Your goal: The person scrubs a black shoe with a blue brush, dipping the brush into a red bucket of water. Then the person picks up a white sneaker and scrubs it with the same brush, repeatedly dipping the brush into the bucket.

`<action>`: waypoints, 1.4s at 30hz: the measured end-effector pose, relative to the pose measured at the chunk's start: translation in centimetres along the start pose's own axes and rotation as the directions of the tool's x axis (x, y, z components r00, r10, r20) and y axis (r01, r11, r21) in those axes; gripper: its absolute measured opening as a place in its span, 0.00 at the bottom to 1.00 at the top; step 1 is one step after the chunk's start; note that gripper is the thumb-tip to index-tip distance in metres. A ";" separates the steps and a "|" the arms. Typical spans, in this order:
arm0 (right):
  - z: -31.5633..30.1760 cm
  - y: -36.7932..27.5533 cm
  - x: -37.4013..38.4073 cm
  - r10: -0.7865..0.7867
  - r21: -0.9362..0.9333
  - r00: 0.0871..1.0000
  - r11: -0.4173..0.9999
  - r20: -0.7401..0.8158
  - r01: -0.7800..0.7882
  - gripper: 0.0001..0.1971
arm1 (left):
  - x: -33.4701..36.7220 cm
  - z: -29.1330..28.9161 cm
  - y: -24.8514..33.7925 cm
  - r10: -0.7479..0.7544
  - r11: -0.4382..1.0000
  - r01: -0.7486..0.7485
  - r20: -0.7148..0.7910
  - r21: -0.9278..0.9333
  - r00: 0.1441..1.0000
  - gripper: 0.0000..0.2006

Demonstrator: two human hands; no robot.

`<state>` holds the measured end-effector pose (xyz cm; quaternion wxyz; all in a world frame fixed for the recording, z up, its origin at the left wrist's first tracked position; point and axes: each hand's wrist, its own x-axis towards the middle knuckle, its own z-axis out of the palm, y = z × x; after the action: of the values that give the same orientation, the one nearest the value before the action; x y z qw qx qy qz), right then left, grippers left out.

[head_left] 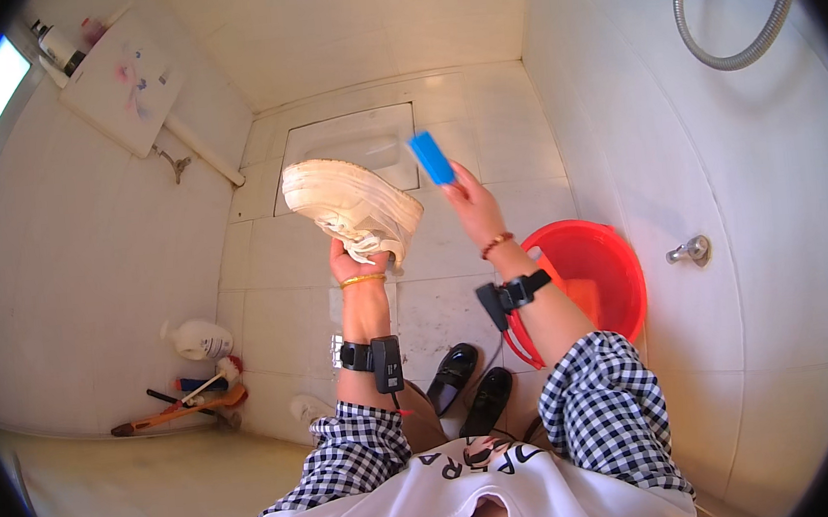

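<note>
My left hand (345,262) is closed around a white sneaker (348,199), gripping it from below near the heel and laces. The shoe is raised off the floor with its thick sole facing up and away from me. To the right of it, my right hand (474,206) pinches one end of a blue rectangular block (432,157). That block is slightly blurred, and I cannot make out whether it has bristles. A gap separates the block from the sneaker.
A red bucket (628,269) with something orange-red inside stands beside my right forearm. Ahead lies a squat toilet (354,138). A white bottle (199,339) and long-handled brushes (191,408) are along the left wall. A tap (691,251) juts from the right wall.
</note>
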<state>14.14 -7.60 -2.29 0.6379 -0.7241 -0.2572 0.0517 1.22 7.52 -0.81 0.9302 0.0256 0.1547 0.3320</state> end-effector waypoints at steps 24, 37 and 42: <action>-11.8 6.8 -6.6 0.191 -0.579 0.980 0.793 -0.060 -0.190 0.20 | 1.5 -1.7 3.2 -0.002 0.996 -0.002 -0.050 -0.085 0.999 0.25; -22.5 12.4 -12.4 0.614 -0.889 0.762 0.206 -0.208 -0.408 0.19 | -0.9 -3.9 -0.2 0.005 0.819 -0.088 0.147 0.567 0.989 0.23; -21.7 5.5 -8.7 0.368 -0.801 0.922 0.512 -0.122 -0.311 0.16 | -1.6 -5.7 -0.8 0.229 0.352 -0.296 0.225 0.888 0.947 0.17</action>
<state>17.02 -31.20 -5.77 0.2076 -0.9671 -0.1257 0.0759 -1.15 5.61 -5.90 0.7022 0.5640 0.2757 0.3359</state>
